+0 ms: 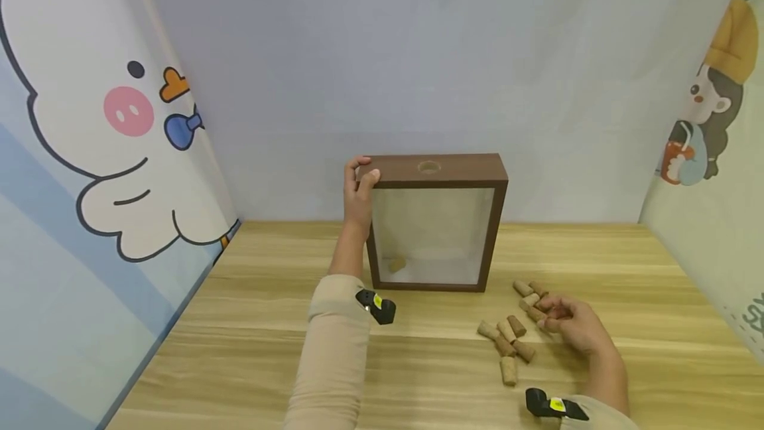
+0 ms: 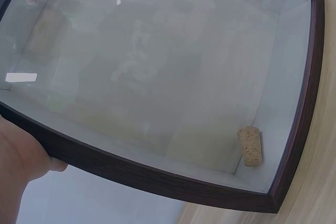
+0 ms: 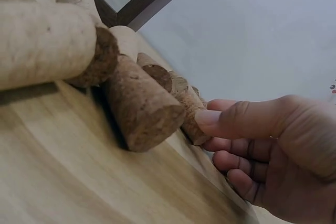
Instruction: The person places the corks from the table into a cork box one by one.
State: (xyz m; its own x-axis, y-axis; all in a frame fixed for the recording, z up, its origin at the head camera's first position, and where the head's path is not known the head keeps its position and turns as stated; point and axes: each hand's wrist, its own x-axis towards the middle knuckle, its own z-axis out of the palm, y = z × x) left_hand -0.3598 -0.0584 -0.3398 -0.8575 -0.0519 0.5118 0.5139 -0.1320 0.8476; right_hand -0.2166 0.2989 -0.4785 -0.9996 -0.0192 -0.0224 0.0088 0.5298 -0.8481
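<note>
A dark brown box frame [image 1: 459,170] with a glass front stands upright on the table, a round hole [image 1: 429,167] in its top. My left hand [image 1: 357,201] grips its upper left corner, thumb on the front edge of the top. One cork [image 2: 251,146] lies inside, low in a corner behind the glass. To the right of the box, my right hand [image 1: 580,328] pinches a cork [image 3: 193,119] between thumb and fingers, among a small cluster of corks. That cork's far side is hidden by neighbouring corks and my fingers.
Several loose corks [image 1: 509,371] lie in a second group nearer me, left of my right hand. The wood-grain table [image 1: 430,363] ends at a pale back wall [image 1: 298,85] close behind the box. Printed cartoon panels stand at both sides.
</note>
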